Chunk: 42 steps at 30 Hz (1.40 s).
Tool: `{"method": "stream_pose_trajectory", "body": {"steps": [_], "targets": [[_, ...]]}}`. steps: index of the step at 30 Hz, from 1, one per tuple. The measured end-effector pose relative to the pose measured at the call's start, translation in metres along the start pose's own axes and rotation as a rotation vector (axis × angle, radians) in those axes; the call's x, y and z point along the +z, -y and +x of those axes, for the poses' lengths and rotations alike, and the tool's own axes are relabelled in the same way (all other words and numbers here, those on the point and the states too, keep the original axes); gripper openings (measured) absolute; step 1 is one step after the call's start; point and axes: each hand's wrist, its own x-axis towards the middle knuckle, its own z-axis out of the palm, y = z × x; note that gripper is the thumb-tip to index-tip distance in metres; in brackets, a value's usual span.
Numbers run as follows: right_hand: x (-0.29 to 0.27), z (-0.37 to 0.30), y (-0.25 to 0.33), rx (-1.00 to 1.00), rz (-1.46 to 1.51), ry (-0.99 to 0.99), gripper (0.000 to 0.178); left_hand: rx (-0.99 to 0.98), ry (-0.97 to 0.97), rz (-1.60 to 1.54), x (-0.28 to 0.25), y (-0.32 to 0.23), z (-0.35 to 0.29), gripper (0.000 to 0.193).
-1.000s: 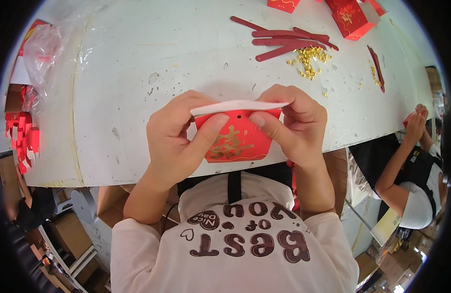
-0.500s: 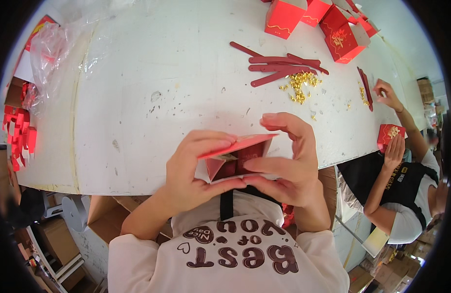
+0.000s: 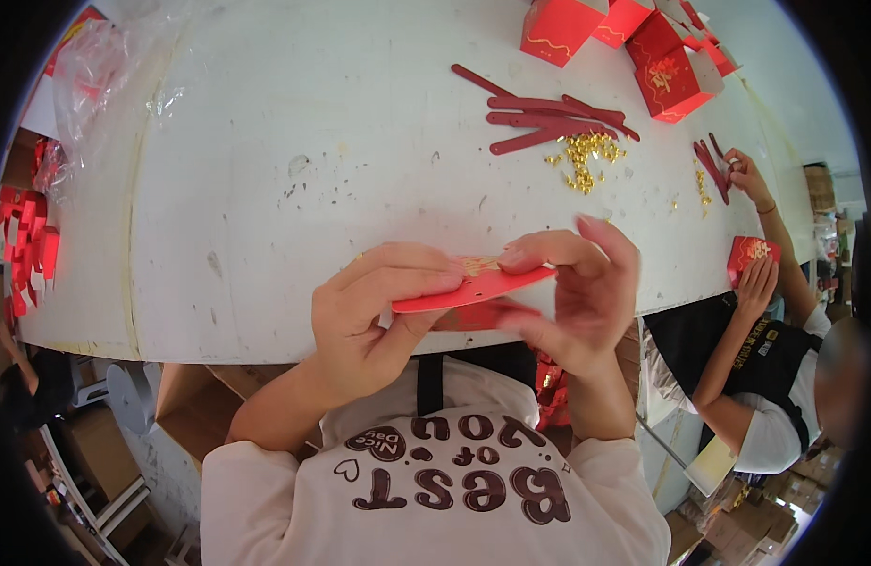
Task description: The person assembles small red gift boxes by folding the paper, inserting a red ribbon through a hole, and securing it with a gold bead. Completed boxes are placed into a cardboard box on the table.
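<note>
A red folding paper box with gold print is in front of me, its punched panel edge turned toward me. My left hand is closed around its left side, fingers on top and thumb beneath. At the right end, my right hand has its fingers on the upper panel. Its thumb, smeared by motion, is at the lower part. Beyond the box lie dark red strap handles with holes at their ends. Small gold fasteners are heaped against them.
Red boxes stand at the far right. A co-worker's hand is at several strips, the other on a red box. Clear plastic film and red cartons lie at the left. Below the table edge is a brown cardboard box.
The red box has tipped so its opening no longer faces me and its punched edge shows. My right fingers have come down onto its upper panel. The co-worker's far hand has reached the strips.
</note>
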Motion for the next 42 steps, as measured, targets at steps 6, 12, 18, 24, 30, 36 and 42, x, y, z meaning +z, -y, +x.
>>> {"method": "stream_pose_trajectory", "body": {"steps": [6, 12, 18, 24, 30, 36, 42], "targets": [[0.003, 0.008, -0.013, 0.006, -0.005, 0.032, 0.021, -0.082, 0.013, 0.092, -0.004, -0.009, 0.010, 0.017], [-0.011, 0.021, -0.015, -0.180, -0.030, 0.310, 0.025, 0.337, 0.091, 0.223, -0.014, 0.014, 0.013, 0.026], [-0.007, 0.014, -0.008, -0.264, -0.149, 0.323, 0.022, 0.461, 0.282, 0.333, -0.026, 0.008, 0.011, 0.024], [0.009, -0.005, -0.001, 0.113, -0.057, 0.019, 0.027, 0.007, -0.061, 0.216, 0.006, -0.007, -0.002, 0.026], [0.006, 0.003, 0.007, 0.347, 0.129, 0.122, 0.018, -0.165, -0.042, 0.030, 0.008, -0.014, -0.005, 0.019], [-0.068, 0.054, -0.016, 0.174, -0.206, 0.295, 0.011, -0.081, -0.047, 0.110, 0.014, -0.015, 0.000, 0.019], [-0.098, 0.109, -0.079, -0.003, -1.291, 0.477, 0.011, -0.113, -0.075, 0.003, 0.015, -0.009, -0.003, 0.018]]}}
